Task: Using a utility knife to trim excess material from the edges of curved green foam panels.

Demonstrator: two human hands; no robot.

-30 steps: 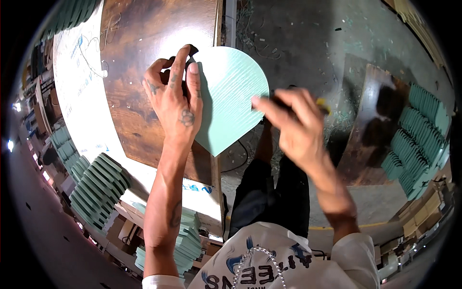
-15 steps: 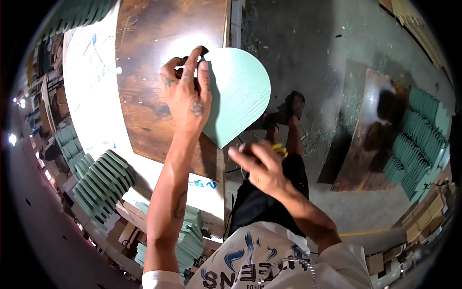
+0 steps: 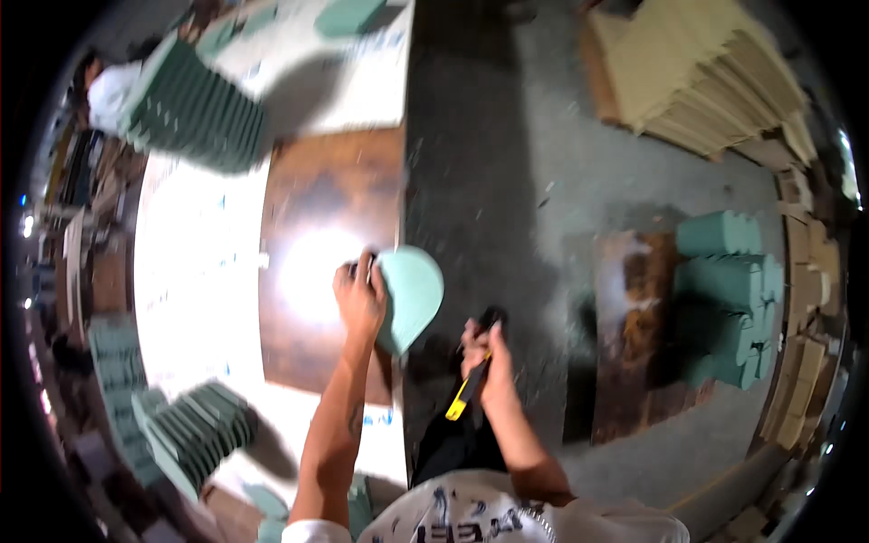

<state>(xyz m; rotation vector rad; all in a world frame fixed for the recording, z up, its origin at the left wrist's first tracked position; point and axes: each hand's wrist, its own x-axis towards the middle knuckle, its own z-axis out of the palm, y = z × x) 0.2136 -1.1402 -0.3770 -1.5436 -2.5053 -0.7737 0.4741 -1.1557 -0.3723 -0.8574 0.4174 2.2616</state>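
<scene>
A mint-green teardrop panel (image 3: pixel 413 294), rounded at the far end and pointed at the near end, overhangs the right edge of a brown wooden board (image 3: pixel 303 348). My left hand (image 3: pixel 360 303) is at the panel's left side, its fingers curled round a small black object (image 3: pixel 372 257) that is mostly hidden. My right hand (image 3: pixel 489 353) is off to the right of the panel, above the floor. It grips a yellow-and-black hand tool (image 3: pixel 463 394), whose yellow end points down toward me; blur hides its exact kind.
Stacked green panels stand at the far left (image 3: pixel 195 113) and near left (image 3: pixel 204 430) of the white table surface (image 3: pixel 199 262). On the right are bundled green pieces (image 3: pixel 724 299) by a brown board (image 3: pixel 625 389), with stacked tan sheets (image 3: pixel 706 77) beyond. A person (image 3: pixel 109 95) is at far left.
The view has shifted, showing the panel smaller and lower. My right hand has turned, bringing the yellow-and-black tool into fuller sight. My left hand stays at the panel.
</scene>
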